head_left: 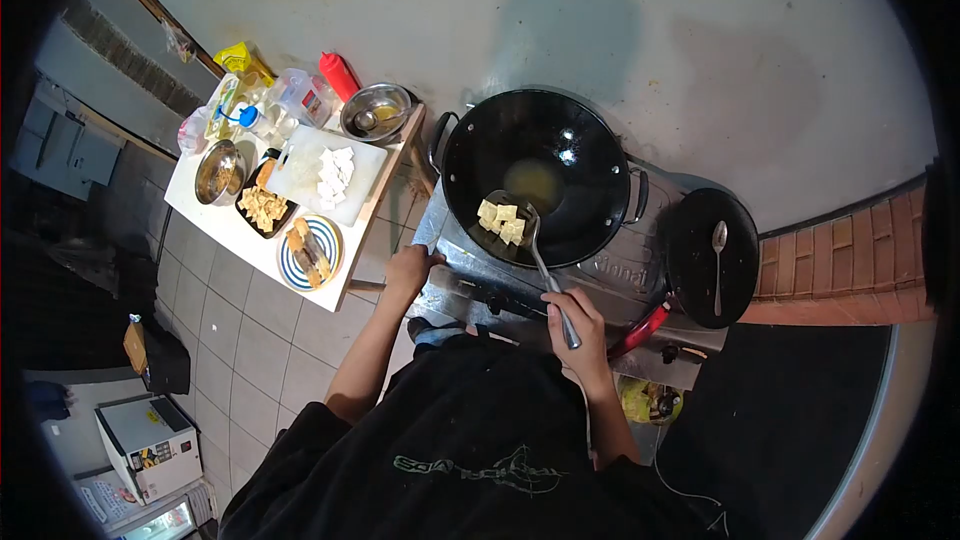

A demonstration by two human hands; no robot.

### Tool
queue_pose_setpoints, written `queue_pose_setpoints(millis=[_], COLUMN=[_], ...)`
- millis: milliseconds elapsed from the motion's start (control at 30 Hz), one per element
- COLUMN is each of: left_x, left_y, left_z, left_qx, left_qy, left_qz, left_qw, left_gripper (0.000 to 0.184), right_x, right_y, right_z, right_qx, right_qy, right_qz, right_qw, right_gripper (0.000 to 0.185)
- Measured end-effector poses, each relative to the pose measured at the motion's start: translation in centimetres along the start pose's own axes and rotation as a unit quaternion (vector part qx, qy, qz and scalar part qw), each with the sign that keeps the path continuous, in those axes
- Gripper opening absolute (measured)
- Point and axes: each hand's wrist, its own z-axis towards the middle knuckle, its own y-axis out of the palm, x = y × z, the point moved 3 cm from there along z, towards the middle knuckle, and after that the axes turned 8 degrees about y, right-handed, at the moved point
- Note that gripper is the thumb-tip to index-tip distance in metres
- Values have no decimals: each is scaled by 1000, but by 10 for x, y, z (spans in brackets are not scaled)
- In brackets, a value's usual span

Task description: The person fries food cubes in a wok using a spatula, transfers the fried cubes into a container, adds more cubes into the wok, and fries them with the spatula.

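Note:
A black wok sits on the metal stove, with a small pool of yellowish oil at its bottom. My right hand is closed round the handle of a metal ladle. The ladle's head is inside the near left part of the wok, beside several pale yellow cubes; whether they lie in it or on the wok wall is hard to tell. My left hand is at the stove's left front edge, fingers curled; what it grips, if anything, is too small to make out.
Left of the stove, a table bears a cutting board with white pieces, a striped plate, a black tray of yellow pieces, steel bowls and bottles. At right, a spoon lies in a black pan with a red handle.

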Motion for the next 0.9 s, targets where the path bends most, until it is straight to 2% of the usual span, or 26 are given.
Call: queue_pose_setpoints(millis=[467, 533, 567, 600, 633, 667, 700, 800, 833, 900], left_x=[-4, -6, -3, -1, 2, 2, -2, -11, -16, -31], left_y=[2, 5, 7, 10, 10, 9, 10, 17, 24, 50], left_z=[2, -5, -14, -22, -29, -38, -46, -69, -74, -82], left_qx=[-9, 57, 117, 122, 176, 230, 234, 187, 193, 119], left_qy=[6, 53, 102, 94, 114, 134, 126, 90, 84, 9], left_qz=[30, -83, -144, -144, -179, -211, -210, -322, -323, -280], left_qw=[999, 994, 977, 978, 961, 941, 941, 923, 923, 953], left_gripper=[51, 50, 33, 33, 19, 19, 19, 18, 18, 17], right_x=[4, 5, 4, 4, 3, 2, 2, 4, 5, 8], right_y=[3, 3, 4, 3, 3, 3, 3, 1, 1, 2], right_z=[-6, -8, -10, -10, -8, -7, -6, -4, -4, -3], right_qx=[-1, 5, -3, 3, 11, 12, 5, 6, -1, 8], right_qy=[4, -5, -7, -10, -14, -22, -26, -30, -35, -49], right_qz=[-1, -17, -15, -18, -21, -25, -22, -18, -17, -29], right_qw=[1000, 1000, 1000, 1000, 1000, 999, 999, 999, 999, 998], right_gripper=[16, 16, 16, 16, 16, 16, 16, 15, 15, 14])
